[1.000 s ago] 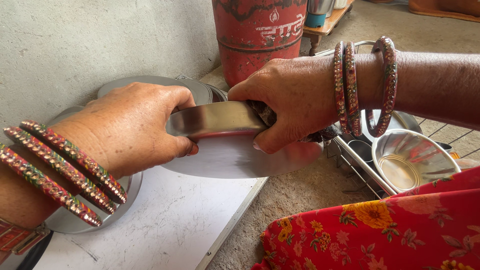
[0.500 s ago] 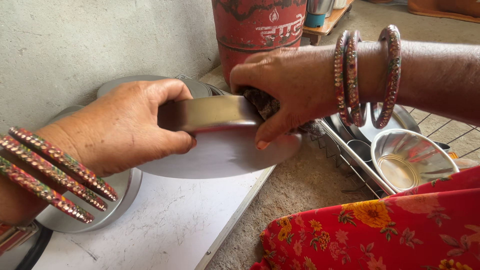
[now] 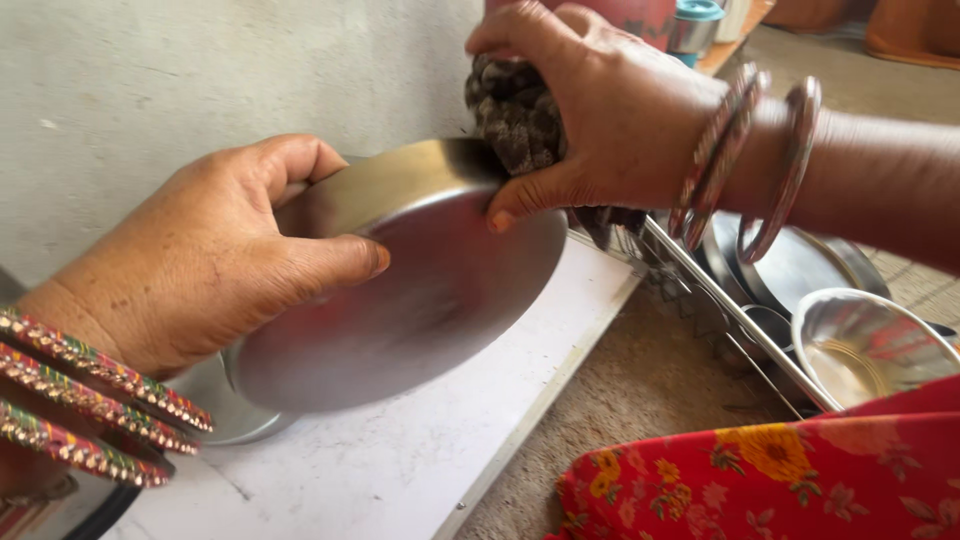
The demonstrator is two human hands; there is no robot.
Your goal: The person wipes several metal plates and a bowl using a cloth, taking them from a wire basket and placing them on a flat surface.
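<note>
Gripping tilted shiny steel plate, dark scrubber on rim

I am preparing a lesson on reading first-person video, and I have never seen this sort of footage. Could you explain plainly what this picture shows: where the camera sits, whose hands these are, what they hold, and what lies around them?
The camera is worn on a person's head and looks down, so both hands belong to the wearer. The left hand, with beaded bangles at the wrist, grips a round steel plate by its rim and holds it tilted, underside toward the camera. The right hand, also wearing bangles, presses a dark scrubbing pad against the plate's upper rim. Below lies a white board, with another steel dish partly hidden under the plate. To the right, a wire rack holds more steel plates, with a small steel bowl at its near end. Red floral cloth fills the lower right corner, and a plain wall stands behind.
</note>
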